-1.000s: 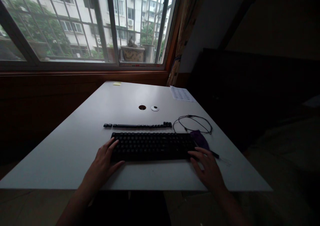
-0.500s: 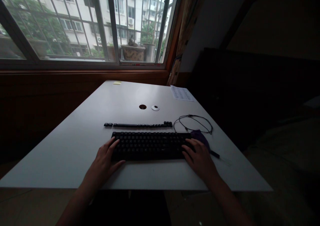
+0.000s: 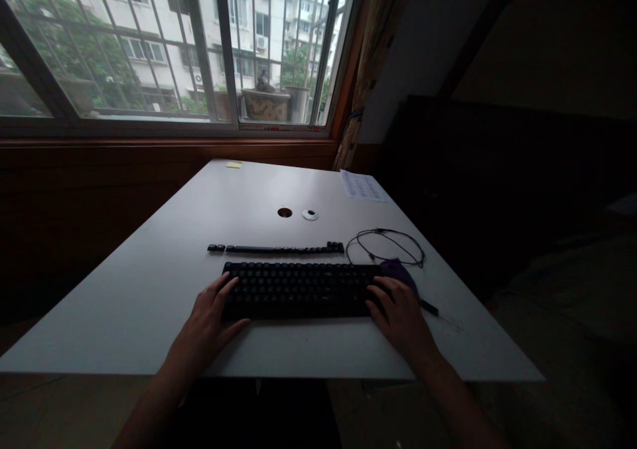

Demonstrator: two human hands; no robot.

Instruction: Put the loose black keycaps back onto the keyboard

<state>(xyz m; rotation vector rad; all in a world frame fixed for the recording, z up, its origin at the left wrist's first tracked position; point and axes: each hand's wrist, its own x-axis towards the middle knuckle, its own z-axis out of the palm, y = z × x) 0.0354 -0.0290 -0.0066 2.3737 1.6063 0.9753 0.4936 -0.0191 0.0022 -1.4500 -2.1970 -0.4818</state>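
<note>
Resting loosely spread, my left hand [image 3: 211, 311] and right hand [image 3: 402, 315] lie at opposite ends of the black keyboard [image 3: 298, 294].

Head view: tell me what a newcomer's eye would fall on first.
The bright window at the upper left would probably catch the eye first, in an otherwise dim room. Next comes the black keyboard near the front of the white table, with the left hand and right hand at its two ends. Just beyond it lies a row of loose keys, with a coiled cable to the right.
</note>
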